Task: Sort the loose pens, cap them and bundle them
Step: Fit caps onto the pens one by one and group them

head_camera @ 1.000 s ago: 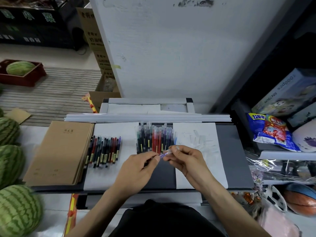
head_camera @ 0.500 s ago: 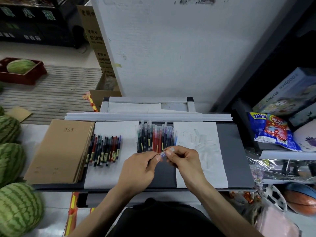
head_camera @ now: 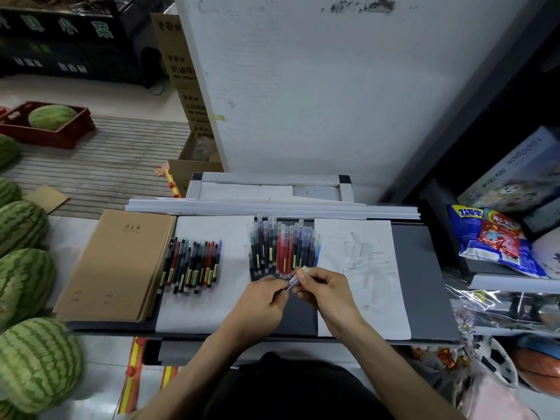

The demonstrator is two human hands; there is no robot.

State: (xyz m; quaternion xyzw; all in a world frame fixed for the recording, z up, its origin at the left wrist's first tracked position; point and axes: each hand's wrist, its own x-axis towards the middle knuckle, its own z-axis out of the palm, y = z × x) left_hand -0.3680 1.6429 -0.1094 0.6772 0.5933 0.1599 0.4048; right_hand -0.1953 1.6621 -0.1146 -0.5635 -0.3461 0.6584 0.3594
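The watermelons are green with darker stripes, the notebook tan. The pens are black, red and blue, the paper white, the table grey.

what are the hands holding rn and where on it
One pen, held between both hands. The left hand pinches its lower barrel end; the right hand pinches the upper end, where the clear cap is.

The left hand and the right hand pinch one thin purple plastic pen between them. Just past the fingers lies a neat row of capped colored pens. Left of the left hand lies another row of mixed colored pens. Right of the right hand, small clear plastic caps sit on a white paper sheet.
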